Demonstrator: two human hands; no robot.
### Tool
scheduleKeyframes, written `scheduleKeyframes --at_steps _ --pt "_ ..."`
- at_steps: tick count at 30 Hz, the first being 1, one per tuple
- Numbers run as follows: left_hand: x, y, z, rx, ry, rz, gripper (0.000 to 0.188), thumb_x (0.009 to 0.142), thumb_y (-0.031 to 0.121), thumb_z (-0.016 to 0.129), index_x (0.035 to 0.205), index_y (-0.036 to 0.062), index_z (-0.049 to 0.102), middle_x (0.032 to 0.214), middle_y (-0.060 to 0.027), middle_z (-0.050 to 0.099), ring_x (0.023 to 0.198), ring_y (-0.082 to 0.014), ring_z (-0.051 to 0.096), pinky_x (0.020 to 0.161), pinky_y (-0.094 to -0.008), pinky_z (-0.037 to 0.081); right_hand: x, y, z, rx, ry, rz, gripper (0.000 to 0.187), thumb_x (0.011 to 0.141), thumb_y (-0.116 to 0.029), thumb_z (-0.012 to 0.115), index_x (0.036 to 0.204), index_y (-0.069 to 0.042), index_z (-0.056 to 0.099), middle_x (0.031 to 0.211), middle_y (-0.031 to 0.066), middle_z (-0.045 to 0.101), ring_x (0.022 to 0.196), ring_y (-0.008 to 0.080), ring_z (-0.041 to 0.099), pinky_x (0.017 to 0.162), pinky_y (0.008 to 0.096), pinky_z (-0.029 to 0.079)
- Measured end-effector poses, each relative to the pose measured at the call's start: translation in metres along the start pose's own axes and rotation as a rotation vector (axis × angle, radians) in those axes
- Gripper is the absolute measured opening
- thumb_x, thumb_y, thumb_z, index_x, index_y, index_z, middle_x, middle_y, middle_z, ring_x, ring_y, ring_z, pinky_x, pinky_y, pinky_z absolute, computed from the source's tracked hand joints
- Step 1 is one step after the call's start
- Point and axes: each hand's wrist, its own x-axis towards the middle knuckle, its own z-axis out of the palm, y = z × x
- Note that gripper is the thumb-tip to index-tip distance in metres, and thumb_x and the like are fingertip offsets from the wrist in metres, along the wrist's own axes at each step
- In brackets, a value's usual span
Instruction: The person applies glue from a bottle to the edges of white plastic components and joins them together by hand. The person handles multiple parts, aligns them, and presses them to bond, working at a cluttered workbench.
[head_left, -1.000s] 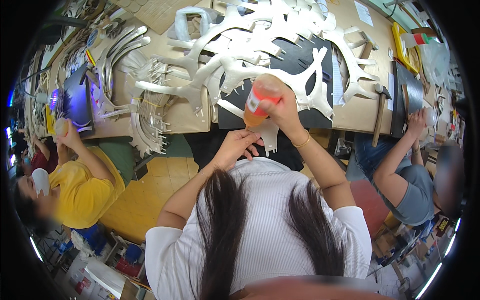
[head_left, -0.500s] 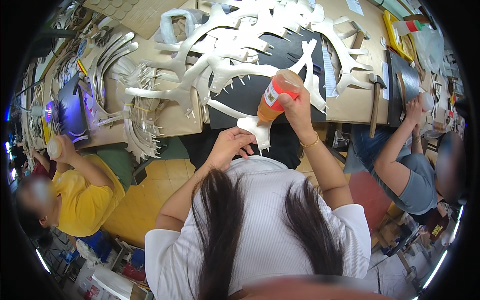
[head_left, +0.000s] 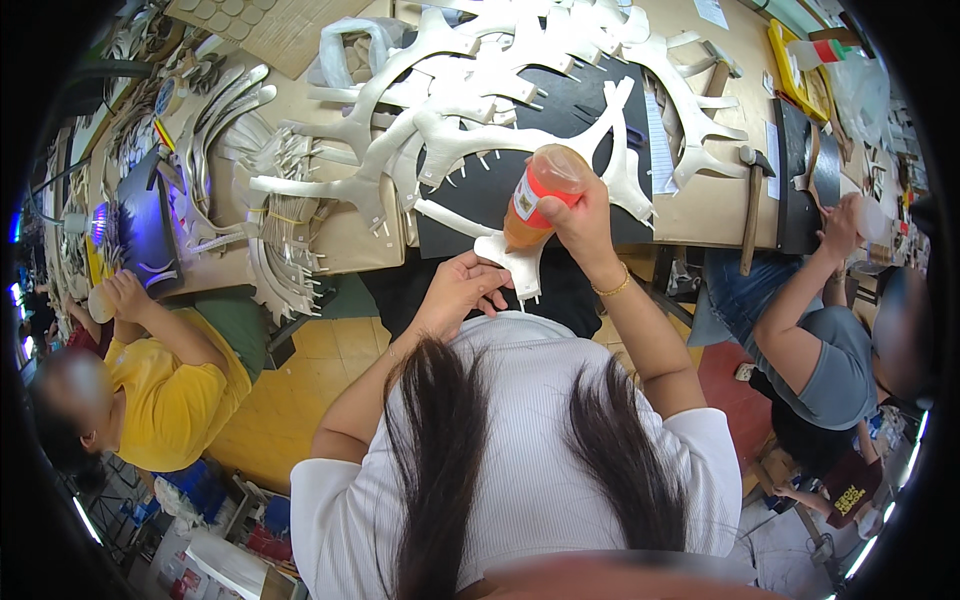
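My right hand [head_left: 585,225] grips a squeeze bottle [head_left: 545,190] with a red label band and orange-brown contents. The bottle is tipped nozzle-down over a white, branching, padded-looking piece [head_left: 522,262], and its tip is at or just above the surface; whether they touch I cannot tell. My left hand [head_left: 462,298] pinches the near left edge of that piece, fingers closed. One long arm of the piece reaches up and left toward the black mat [head_left: 482,203], and small pegs or tabs stick out at its near end.
Similar white branching pieces [head_left: 450,140] cover the table ahead. A hammer [head_left: 749,210] lies at the right, with a yellow tray [head_left: 795,75] beyond it. Bundled curved strips [head_left: 285,265] lie left. Co-workers sit on both sides, one in a yellow shirt [head_left: 175,400], one in grey [head_left: 835,365].
My right hand has shifted the bottle slightly left, while my left hand stays put. The right co-worker's hand moved outward, and a person in dark red shows more at lower right.
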Motion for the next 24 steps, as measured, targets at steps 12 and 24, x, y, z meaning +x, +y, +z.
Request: scheduleKeyframes --at_steps 12,24 --pt "-0.003 0.011 0.019 0.035 0.032 0.029 0.033 0.081 0.002 0.066 0.112 -0.0006 0.053 0.095 -0.0088 0.062 0.081 -0.0168 0.064 0.067 -0.0292 0.057 0.013 -0.023 -0.099 0.944 0.315 0.339 0.075 0.082 -0.072 0.041 0.1 -0.001 0.057 0.08 0.0084 0.062 0.069 0.0231 0.062 0.094 0.0479 0.044" --pt "-0.007 0.03 0.008 0.018 -0.006 0.013 0.037 0.081 -0.001 0.065 0.115 -0.0014 0.05 0.096 -0.0121 0.065 0.08 -0.0175 0.066 0.058 -0.027 0.058 0.013 -0.012 -0.134 0.837 0.393 0.358 0.06 0.089 -0.063 0.04 0.109 -0.007 0.049 0.088 0.0105 0.058 0.06 0.0215 0.062 0.09 0.0543 0.048"
